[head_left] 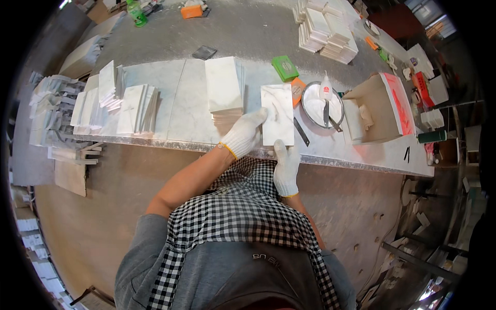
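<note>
A white marble tile (279,121) with grey veining is held up at the table's front edge. My left hand (244,134), in a white knit glove, grips its left edge, thumb on the face. At the lower edge, my right hand (287,168), gloved the same way, closes with its thumb on the front. The fingers behind the tile are hidden. Left of it stands a stack of similar tiles (223,85). A flat black blade (301,132) lies just to its right. Beyond that is a round pan (308,106) of white paste, with a squeeze bottle (325,89) and a putty knife (326,111) on it.
A green box (285,68) and an orange block (297,89) sit behind the tile. An open cardboard box (380,116) stands at the right. More tiles lean in groups (135,109) at the left, and tall stacks (323,31) rise at the back.
</note>
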Demonstrator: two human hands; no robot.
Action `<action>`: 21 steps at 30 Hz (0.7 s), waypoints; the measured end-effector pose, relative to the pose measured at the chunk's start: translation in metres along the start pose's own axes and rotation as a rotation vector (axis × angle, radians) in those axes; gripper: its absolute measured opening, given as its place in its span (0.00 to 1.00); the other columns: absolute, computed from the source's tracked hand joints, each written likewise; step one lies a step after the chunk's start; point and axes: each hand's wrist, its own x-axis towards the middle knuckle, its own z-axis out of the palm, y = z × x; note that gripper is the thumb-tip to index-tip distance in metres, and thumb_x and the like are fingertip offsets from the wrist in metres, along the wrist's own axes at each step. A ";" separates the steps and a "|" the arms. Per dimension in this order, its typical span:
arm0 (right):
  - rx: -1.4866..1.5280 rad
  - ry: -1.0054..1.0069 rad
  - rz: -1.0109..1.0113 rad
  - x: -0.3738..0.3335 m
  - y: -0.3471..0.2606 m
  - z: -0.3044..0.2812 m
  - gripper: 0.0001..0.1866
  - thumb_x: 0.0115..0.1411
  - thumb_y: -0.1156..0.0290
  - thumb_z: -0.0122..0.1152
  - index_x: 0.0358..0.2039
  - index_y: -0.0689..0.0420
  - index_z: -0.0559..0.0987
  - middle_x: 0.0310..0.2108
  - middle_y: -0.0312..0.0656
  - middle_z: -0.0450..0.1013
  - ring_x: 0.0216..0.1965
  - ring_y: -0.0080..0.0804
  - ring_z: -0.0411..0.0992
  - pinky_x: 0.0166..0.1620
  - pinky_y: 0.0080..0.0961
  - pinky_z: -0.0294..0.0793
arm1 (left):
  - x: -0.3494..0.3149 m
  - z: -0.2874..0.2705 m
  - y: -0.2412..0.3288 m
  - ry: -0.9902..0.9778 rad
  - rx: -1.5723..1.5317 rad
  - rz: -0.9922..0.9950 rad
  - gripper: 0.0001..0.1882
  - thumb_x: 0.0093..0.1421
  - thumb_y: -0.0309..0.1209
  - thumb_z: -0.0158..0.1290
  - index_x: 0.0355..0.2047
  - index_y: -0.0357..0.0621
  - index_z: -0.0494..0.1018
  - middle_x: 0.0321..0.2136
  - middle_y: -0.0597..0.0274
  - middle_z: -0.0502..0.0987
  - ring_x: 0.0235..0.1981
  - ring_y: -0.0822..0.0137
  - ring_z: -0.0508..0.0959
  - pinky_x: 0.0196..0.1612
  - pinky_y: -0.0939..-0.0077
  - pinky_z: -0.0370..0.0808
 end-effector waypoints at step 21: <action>-0.300 0.042 -0.247 -0.007 -0.020 -0.005 0.25 0.58 0.74 0.67 0.56 0.64 0.75 0.48 0.43 0.77 0.46 0.25 0.74 0.50 0.25 0.74 | 0.013 -0.002 -0.014 -0.113 -0.150 -0.107 0.21 0.71 0.35 0.47 0.58 0.34 0.63 0.51 0.50 0.73 0.53 0.57 0.75 0.60 0.59 0.73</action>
